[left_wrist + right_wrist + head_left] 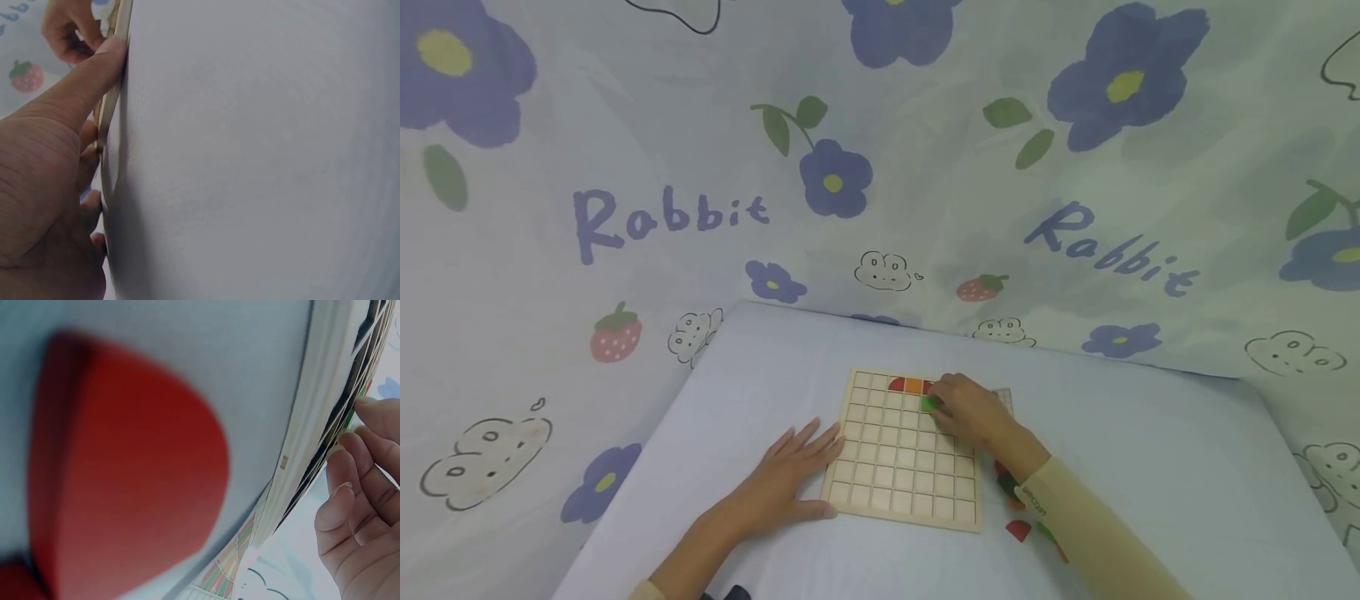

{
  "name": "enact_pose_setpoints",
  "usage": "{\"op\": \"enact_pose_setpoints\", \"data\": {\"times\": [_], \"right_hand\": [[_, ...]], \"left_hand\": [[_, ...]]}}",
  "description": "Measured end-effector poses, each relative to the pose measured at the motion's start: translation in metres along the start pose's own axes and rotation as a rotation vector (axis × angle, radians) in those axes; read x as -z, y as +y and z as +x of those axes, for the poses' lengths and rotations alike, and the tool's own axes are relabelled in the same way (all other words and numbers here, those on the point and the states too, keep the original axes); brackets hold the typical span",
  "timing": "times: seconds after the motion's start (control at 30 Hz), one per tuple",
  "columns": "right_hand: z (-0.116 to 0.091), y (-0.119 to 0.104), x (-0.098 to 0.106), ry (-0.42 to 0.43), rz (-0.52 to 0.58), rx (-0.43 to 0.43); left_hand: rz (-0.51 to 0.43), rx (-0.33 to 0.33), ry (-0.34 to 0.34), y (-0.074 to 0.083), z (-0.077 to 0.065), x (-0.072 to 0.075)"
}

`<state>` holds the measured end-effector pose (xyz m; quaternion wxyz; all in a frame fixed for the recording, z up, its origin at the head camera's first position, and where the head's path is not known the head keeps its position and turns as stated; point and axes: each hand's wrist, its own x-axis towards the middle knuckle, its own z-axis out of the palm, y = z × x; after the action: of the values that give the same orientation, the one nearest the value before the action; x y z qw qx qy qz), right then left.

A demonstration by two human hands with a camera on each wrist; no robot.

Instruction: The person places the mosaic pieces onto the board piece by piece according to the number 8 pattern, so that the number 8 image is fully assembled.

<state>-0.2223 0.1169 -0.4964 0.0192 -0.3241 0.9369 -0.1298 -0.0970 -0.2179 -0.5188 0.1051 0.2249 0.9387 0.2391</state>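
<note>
Board point(904, 456) is set on the table point(790, 567), its left edge touched by the left hand point(795, 467), fingers spread wide. Toward its far edge, a green piece point(927, 403) is held by the right hand point(968, 410), fingertips drawn narrow. Beside its near right corner, a red piece point(1018, 530) is seen.

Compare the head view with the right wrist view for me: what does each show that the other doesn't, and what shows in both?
Only the head view shows the left hand, touching the left edge of the grid board, and the orange piece in the top row.

Only the right wrist view shows coloured stripes on a printed sheet beyond the board.

Both show the board, the right hand at the green piece, and a red piece lying on the white surface.
</note>
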Motion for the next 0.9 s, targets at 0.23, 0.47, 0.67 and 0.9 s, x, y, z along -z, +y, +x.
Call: {"op": "enact_pose_setpoints", "data": {"times": [0.23, 0.47, 0.67, 0.9], "right_hand": [[-0.003, 0.001, 0.001, -0.019, 0.019, -0.05], [-0.011, -0.003, 0.008, -0.043, 0.106, -0.113], [-0.023, -0.005, 0.016, -0.056, 0.121, -0.171], [-0.045, -0.005, 0.027, -0.032, 0.11, -0.176]], "left_hand": [[-0.005, -0.003, 0.006, 0.002, 0.001, 0.001], [-0.022, -0.02, 0.016, 0.004, 0.0, 0.001], [-0.021, -0.029, 0.011, 0.004, 0.0, 0.0], [-0.015, -0.028, 0.018, 0.003, -0.001, 0.001]]}}
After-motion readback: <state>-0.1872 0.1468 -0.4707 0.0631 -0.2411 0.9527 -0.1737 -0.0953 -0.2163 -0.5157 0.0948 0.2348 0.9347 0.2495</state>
